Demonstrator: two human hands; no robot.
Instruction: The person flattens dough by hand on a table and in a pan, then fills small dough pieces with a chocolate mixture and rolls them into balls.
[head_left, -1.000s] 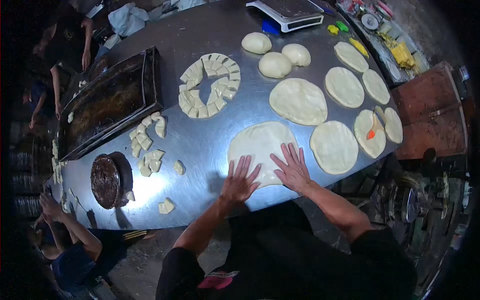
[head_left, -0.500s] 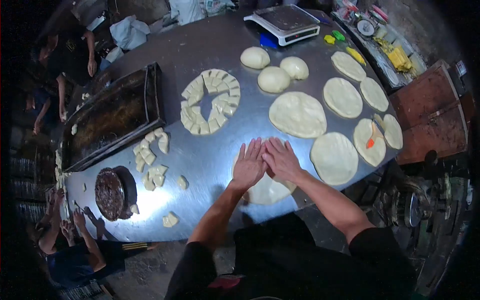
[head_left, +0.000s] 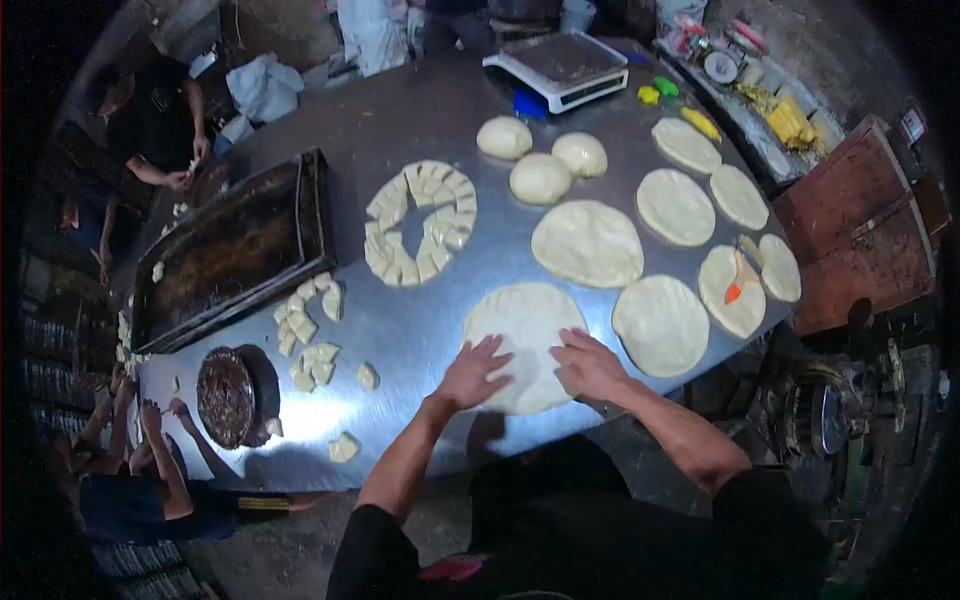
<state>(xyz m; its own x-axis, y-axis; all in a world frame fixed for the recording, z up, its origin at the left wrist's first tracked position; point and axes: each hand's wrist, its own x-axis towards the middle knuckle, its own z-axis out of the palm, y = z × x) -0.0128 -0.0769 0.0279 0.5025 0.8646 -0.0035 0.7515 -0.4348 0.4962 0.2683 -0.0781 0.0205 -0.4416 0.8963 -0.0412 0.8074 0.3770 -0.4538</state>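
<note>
A flattened round of dough (head_left: 525,330) lies on the metal table in front of me. My left hand (head_left: 472,375) rests at its left edge with the fingers spread. On the opposite side my right hand (head_left: 588,365) touches the dough's right edge, fingers apart too. Neither hand grips anything. Another flat dough round (head_left: 660,326) is just right of my right hand, and a larger one (head_left: 587,243) lies beyond it. Farther off sit three domed dough balls (head_left: 541,179).
Cut dough pieces form a ring (head_left: 455,215) left of centre. A dark tray (head_left: 230,260) and a bowl of brown filling (head_left: 226,398) stand at left. A scale (head_left: 560,65) is at the back. An orange-tipped brush (head_left: 736,280) lies on dough. Co-workers (head_left: 155,120) stand along the left side.
My hands have moved apart, from together at the dough's far edge to its two sides, nearer me. The dough's surface is now uncovered. A co-worker's hands at upper left have come together.
</note>
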